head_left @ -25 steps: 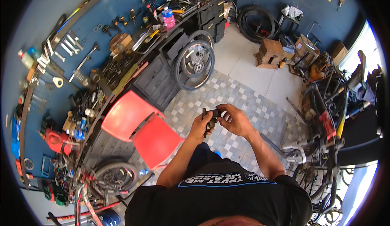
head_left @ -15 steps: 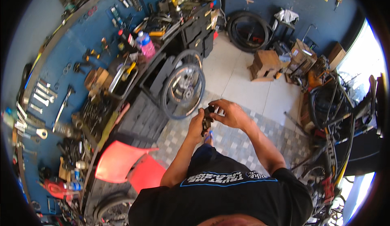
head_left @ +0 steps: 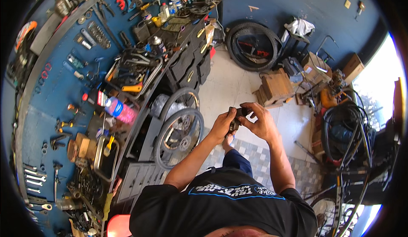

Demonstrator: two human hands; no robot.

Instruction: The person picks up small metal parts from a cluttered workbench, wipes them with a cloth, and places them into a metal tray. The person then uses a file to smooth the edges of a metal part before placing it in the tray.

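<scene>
Between my hands, in front of my black shirt, is a small dark blocky part, perhaps metal; its exact kind is too small to make out. My left hand is closed around its left side, with the thumb lying on top. At its right side, my right hand has bent fingers and the thumb pinching the part's upper end. Parts of the object are hidden behind the fingers. Past my left forearm, two bicycle wheels lean against the drawers of the workbench.
The cluttered workbench runs along the left, bearing a pink bottle and a metal tray. Tyres lean at the far wall. A wooden box stands ahead on the floor; bicycles are at right. A red chair sits lower left.
My view has moved forward along the bench; the red chair has slid almost out of the lower left. My hands keep the dark part between them, now tilted differently.
</scene>
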